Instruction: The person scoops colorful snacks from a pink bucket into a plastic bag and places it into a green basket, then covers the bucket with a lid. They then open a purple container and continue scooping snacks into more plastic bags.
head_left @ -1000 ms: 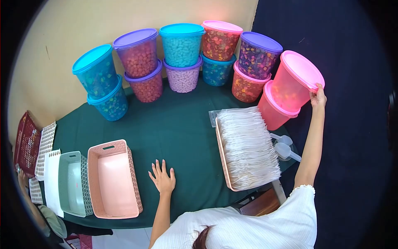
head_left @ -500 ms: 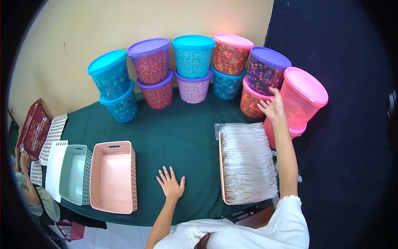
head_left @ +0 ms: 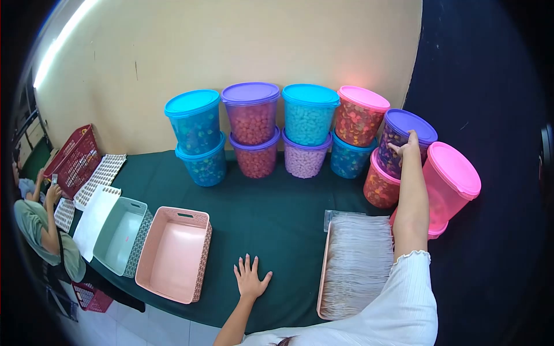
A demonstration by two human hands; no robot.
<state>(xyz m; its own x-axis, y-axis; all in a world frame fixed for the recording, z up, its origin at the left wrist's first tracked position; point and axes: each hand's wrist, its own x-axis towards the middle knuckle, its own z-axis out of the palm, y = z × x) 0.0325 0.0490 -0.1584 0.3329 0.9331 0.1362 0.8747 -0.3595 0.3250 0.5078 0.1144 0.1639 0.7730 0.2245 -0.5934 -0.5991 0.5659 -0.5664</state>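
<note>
bright, even | glare strip top-left (ceiling light) | fisheye, black corners

The right hand (head_left: 405,145) has left the pink-lidded tub (head_left: 453,181) and now seems to touch the purple-lidded tub (head_left: 404,138).

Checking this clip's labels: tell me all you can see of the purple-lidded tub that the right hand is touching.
The tub is a round, see-through purple plastic container with an opaque purple lid, shut. It holds small mixed-colour pieces, dark and orange among them. It sits tilted atop a pink-lidded tub, at the right end of the stacked row, beside a large pink tub. The right hand rests on its lid edge.
</note>
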